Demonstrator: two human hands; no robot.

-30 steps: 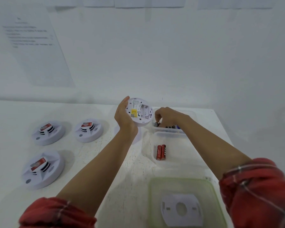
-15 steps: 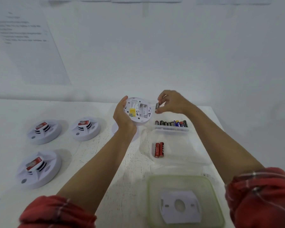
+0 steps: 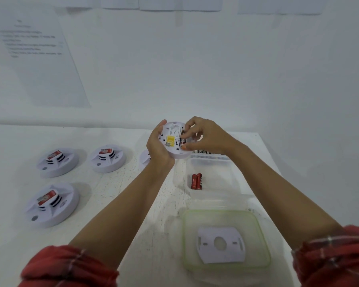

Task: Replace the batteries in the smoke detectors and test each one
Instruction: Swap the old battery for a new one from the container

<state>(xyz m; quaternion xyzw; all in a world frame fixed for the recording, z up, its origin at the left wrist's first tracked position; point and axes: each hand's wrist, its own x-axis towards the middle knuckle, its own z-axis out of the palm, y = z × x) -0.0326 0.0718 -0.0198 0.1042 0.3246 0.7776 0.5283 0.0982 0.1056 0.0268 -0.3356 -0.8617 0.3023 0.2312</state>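
Across from the battery row, the right hand [image 3: 207,135] has come over to the back of the held smoke detector [image 3: 172,141].

That detector is held up over the far middle of the white table [image 3: 112,204], with its back and yellow label turned to the camera. The left hand [image 3: 157,148] grips it by the left edge, thumb on the upper rim. The right forefinger and thumb are curled in a pinch on a dark battery [image 3: 182,140] at the open compartment beside the label. Just behind lies the row of spare batteries [image 3: 205,151]. Nearer, a clear tub [image 3: 226,183] holds two red batteries [image 3: 196,181]. Nearest, a green-rimmed tray [image 3: 220,212] carries a white mounting plate [image 3: 221,244]. Three other detectors [image 3: 57,161] [image 3: 108,158] [image 3: 52,204] sit face up at the left, well apart from the hands.
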